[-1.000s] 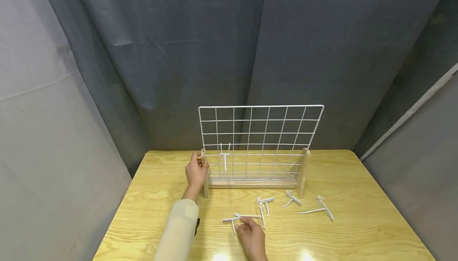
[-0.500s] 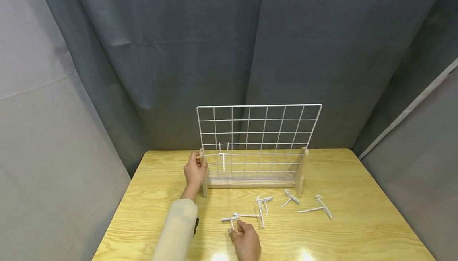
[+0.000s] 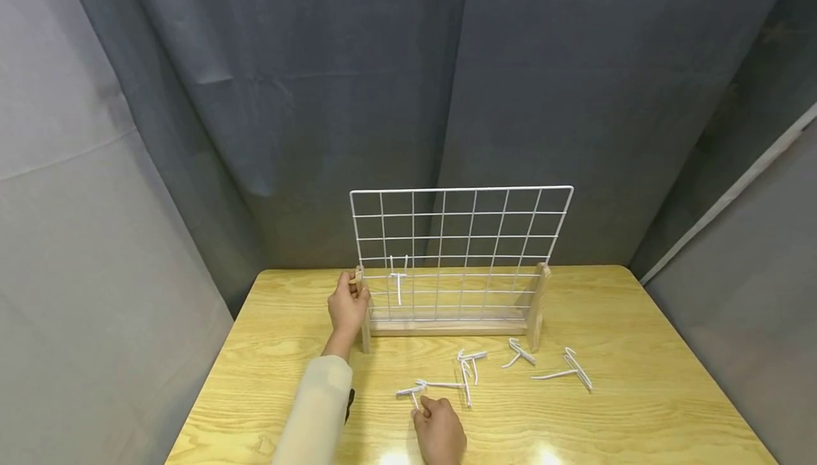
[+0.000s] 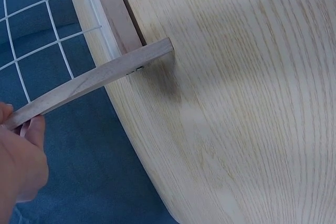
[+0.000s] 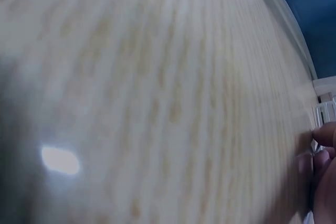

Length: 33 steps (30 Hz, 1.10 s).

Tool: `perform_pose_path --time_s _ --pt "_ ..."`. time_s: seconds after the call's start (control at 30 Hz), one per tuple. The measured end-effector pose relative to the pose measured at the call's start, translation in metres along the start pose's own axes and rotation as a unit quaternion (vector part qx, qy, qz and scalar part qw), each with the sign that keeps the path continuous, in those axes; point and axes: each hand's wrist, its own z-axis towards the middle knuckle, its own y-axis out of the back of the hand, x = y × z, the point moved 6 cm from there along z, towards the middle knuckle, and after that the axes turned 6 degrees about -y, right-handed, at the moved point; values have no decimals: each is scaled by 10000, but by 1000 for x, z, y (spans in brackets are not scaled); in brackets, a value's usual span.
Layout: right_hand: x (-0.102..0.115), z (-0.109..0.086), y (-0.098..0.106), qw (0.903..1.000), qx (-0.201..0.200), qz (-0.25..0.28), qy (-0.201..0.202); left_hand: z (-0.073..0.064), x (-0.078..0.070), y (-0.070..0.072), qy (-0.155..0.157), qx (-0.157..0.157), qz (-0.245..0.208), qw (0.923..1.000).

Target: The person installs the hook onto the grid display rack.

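A white wire grid panel [image 3: 472, 237] stands in a wooden base with two side posts. My left hand [image 3: 349, 307] grips the top of the left wooden post [image 3: 366, 327]; the left wrist view shows thumb and fingers on either side of that post [image 4: 94, 82]. One white wire hook [image 3: 399, 288] hangs on the grid's left part. At the table's front, my right hand [image 3: 442, 431] pinches the prong of another white hook [image 3: 408, 393] that lies on the wood. Only the fingertips of the right hand [image 5: 325, 166] reach into the right wrist view, at its right edge.
Several more white hooks lie before the rack: two close together [image 3: 467, 380], one by the right post [image 3: 522, 353], and one farther right [image 3: 579, 371]. The yellow wood-grain table [image 3: 638, 408] ends at a dark curtain [image 3: 306, 132] behind.
My right hand has shifted slightly left and down, from beside the long hook prong to the left hook's prong. The left hand stays on the post. The whole view has drifted slightly.
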Motion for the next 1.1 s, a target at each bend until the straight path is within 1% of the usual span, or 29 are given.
perform_pose_path --time_s 0.13,0.23,0.4,0.53,0.63,0.73,0.8,0.93,1.1 --pt "2 3 1 9998 68 -111 154 -1 0 1 47 -32 -43 10000" --pt "4 5 3 9996 173 -9 232 0 -1 1 75 -24 -64 9999" --pt "13 2 13 9986 234 450 110 0 0 0 110 22 -92 9999" --pt "19 0 22 9976 221 653 -11 -1 1 1 85 13 -101 9999" --pt "15 -1 22 9969 305 718 -119 -4 1 0 93 35 -119 9999" --pt "8 -1 20 9943 513 905 -213 -8 1 0 127 77 -157 9998" --pt "5 0 20 9904 702 1175 -220 -8 0 0 117 79 -122 9998" --pt "6 6 24 9768 1159 1783 -239 -5 0 0 102 48 -19 9999" --pt "11 14 31 9537 1658 2436 -595 -1 -1 0 111 21 -2 9999"
